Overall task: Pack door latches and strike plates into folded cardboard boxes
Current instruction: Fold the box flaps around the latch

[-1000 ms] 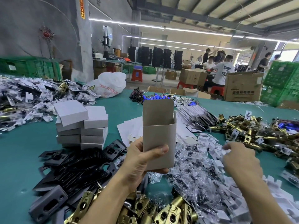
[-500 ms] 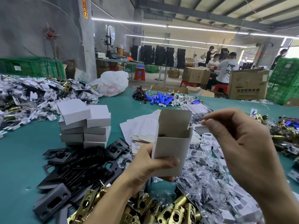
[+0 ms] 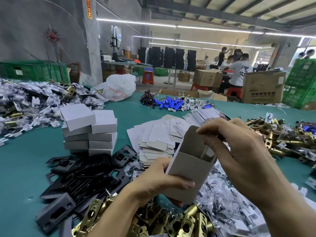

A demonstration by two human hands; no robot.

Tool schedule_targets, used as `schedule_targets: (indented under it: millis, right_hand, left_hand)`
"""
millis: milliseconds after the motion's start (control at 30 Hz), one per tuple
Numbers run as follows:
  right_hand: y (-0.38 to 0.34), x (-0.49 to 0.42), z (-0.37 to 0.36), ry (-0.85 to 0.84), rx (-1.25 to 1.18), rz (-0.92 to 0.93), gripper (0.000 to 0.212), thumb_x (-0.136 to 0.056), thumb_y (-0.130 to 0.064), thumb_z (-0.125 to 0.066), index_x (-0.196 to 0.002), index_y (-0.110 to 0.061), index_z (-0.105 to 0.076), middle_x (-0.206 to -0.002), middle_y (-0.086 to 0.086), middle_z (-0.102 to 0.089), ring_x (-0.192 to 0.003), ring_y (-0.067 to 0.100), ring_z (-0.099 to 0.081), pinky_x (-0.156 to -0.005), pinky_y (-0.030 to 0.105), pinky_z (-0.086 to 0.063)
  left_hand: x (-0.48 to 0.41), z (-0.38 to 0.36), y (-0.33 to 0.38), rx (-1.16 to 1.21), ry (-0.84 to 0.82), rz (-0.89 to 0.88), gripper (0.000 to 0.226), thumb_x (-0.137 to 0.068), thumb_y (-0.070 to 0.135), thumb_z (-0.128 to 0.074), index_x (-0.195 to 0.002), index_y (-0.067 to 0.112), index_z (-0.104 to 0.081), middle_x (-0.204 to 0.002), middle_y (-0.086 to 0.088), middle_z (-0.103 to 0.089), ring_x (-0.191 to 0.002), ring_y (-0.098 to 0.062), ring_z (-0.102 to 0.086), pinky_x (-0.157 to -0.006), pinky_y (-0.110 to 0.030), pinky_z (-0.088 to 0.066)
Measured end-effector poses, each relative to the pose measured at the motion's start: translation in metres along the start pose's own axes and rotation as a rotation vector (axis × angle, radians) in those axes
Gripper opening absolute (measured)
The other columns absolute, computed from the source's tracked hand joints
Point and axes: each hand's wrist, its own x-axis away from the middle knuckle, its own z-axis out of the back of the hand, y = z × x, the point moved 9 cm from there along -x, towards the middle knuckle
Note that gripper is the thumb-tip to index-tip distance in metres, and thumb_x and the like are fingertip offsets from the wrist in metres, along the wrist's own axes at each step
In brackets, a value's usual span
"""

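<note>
My left hand (image 3: 159, 183) grips the open cardboard box (image 3: 189, 171) low down, thumb laid across its front face and fingers curled round the back. It holds the box tilted above the near side of the table (image 3: 17, 168). The top flap stands up and the mouth is open.

My right hand (image 3: 239, 151) is at that mouth, fingers curled and fingertips bunched against the raised flap. A small white piece (image 3: 209, 152) shows just inside the box below them, but I cannot tell whether I have hold of it.

Under the box lie brass door latches (image 3: 171, 223) and a heap of clear little bags (image 3: 222, 194). Left of these is a pile of black strike plates (image 3: 85, 177). Behind the plates, closed white boxes (image 3: 90, 130) stand stacked in two columns. Just beside the stack, flat box blanks (image 3: 153, 139) lie fanned out.
</note>
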Motion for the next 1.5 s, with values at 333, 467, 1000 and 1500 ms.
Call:
schedule_targets:
  millis: [333,467,1000,1500]
  right_hand:
    - [-0.020,-0.011,0.000,0.055,-0.022,0.036,0.016,-0.100,-0.033,-0.054,-0.106,-0.026,-0.066,-0.086,-0.019,-0.061,-0.089,0.021,-0.056,-0.071,0.037,-0.048]
    - [-0.035,-0.025,-0.007,0.038,0.028,0.026,0.018,-0.095,-0.031,-0.053,-0.109,-0.031,-0.064,-0.086,-0.024,-0.059,-0.088,0.021,-0.056,-0.079,0.045,-0.045]
    - [-0.031,-0.030,-0.004,-0.057,-0.022,-0.025,0.039,-0.082,-0.025,-0.071,-0.119,-0.021,-0.060,-0.097,-0.010,-0.067,-0.087,0.003,-0.061,-0.078,0.020,-0.045]
    - [-0.052,-0.045,-0.005,-0.131,0.080,0.078,0.045,-0.080,-0.011,-0.079,-0.119,-0.020,-0.059,-0.095,-0.008,-0.064,-0.085,0.009,-0.057,-0.073,0.021,-0.041]
  left_hand:
    - [0.003,-0.002,0.006,0.260,-0.062,-0.042,0.046,-0.061,0.018,-0.080,-0.106,0.017,-0.074,-0.095,-0.007,-0.073,-0.082,-0.025,-0.071,-0.055,-0.036,-0.060]
    - [0.006,-0.003,0.009,0.362,-0.139,-0.052,0.087,-0.052,0.026,-0.097,-0.124,0.003,-0.053,-0.099,-0.010,-0.070,-0.087,-0.027,-0.070,-0.057,-0.039,-0.060]
    - [0.001,-0.003,0.011,0.209,-0.035,-0.106,0.043,-0.068,0.000,-0.076,-0.101,0.028,-0.077,-0.093,-0.001,-0.073,-0.090,-0.020,-0.070,-0.067,-0.038,-0.061]
    - [0.001,0.010,0.020,0.262,0.078,-0.226,0.045,-0.058,0.009,-0.083,-0.100,0.025,-0.077,-0.094,-0.006,-0.071,-0.092,-0.023,-0.068,-0.070,-0.044,-0.060]
